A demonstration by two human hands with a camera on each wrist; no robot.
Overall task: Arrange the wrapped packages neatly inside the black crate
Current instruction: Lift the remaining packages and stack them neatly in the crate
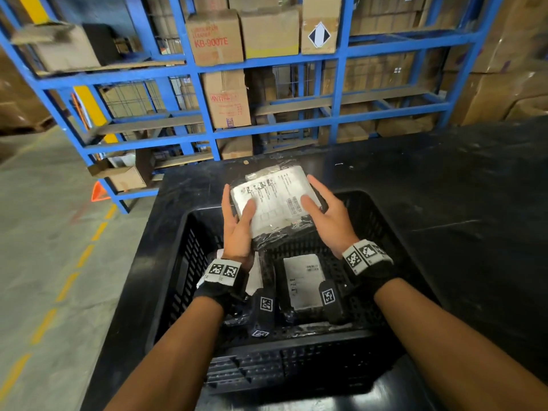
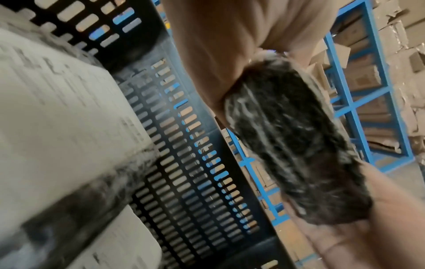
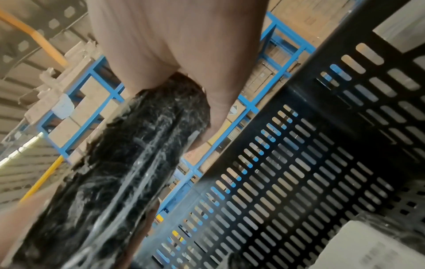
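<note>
A flat package (image 1: 275,200) in black wrap with a white shipping label is held tilted above the far half of the black slotted crate (image 1: 175,280). My left hand (image 1: 238,223) grips its left edge and my right hand (image 1: 324,216) grips its right edge, thumbs on the label. In the left wrist view the package's black edge (image 2: 299,145) sits between thumb and fingers. The right wrist view shows the same package edge (image 3: 126,172) under my palm. On the crate floor lies a labelled package (image 1: 302,280); a second package (image 1: 255,275) is partly hidden under my left wrist.
The crate stands on a black table (image 1: 459,218). Blue steel racking (image 1: 338,93) loaded with cardboard boxes rises just behind the table. Concrete floor with yellow dashes (image 1: 68,286) lies to the left. The slotted crate wall (image 3: 299,163) is close to both wrists.
</note>
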